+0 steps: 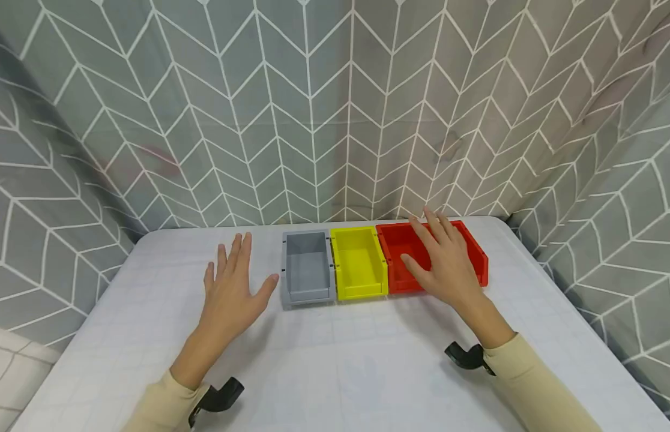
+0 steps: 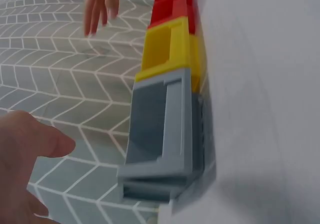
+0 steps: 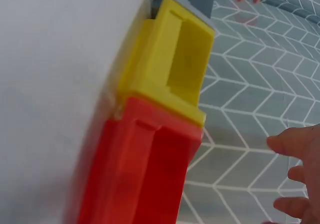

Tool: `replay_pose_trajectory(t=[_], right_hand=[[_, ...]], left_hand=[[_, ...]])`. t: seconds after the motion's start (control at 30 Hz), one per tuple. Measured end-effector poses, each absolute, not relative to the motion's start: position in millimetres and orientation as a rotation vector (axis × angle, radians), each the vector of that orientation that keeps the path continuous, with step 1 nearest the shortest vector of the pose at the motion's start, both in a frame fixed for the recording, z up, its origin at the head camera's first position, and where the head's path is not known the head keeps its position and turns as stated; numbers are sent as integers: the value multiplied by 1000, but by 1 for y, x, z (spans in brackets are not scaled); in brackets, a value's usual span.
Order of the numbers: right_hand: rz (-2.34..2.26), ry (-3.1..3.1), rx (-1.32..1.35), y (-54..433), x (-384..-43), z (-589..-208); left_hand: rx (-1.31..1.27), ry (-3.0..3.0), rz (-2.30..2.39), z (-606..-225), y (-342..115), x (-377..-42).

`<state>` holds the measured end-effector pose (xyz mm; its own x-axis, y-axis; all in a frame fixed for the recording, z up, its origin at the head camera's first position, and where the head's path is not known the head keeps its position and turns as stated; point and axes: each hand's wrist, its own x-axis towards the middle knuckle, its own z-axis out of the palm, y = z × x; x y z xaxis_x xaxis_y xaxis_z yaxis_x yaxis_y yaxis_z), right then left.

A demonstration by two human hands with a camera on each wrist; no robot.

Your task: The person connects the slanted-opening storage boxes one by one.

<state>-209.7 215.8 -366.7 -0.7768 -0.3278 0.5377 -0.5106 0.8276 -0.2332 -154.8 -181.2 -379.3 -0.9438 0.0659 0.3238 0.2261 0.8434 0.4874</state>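
A row of open plastic bins stands on the white table: a grey bin (image 1: pixel 308 267) at the left, a yellow bin (image 1: pixel 359 261) in the middle, and red bin space (image 1: pixel 400 240) at the right. My left hand (image 1: pixel 232 300) is spread with straight fingers to the left of the grey bin, holding nothing. Over the red part hovers my right hand (image 1: pixel 445 261), fingers apart and nothing in them. It hides some of the red, so I cannot tell from the head view whether that is one bin or two. No contents show in the grey or yellow bins.
The white table (image 1: pixel 335 366) reaches back to a grey curtain (image 1: pixel 324 120) with white zigzag lines, close behind the bins. A black wrist mount (image 1: pixel 221 396) juts from the left sleeve, and another black mount (image 1: pixel 467 356) from the right sleeve.
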Motion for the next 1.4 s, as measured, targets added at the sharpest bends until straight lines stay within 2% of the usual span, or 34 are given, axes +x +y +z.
replay_pose_trajectory(t=[0.2, 0.6, 1.07, 1.4], right_hand=[[664, -2566, 780, 183, -242, -355], [789, -2792, 842, 143, -292, -362], [575, -3009, 806, 134, -323, -376], [797, -2876, 803, 133, -316, -362]], left_hand=[[-191, -2824, -1008, -387, -167, -169], [-142, -2833, -1340, -401, -153, -199], [-92, -2805, -1240, -407, -151, -207], [-31, -2710, -1189, -392, -167, -190]])
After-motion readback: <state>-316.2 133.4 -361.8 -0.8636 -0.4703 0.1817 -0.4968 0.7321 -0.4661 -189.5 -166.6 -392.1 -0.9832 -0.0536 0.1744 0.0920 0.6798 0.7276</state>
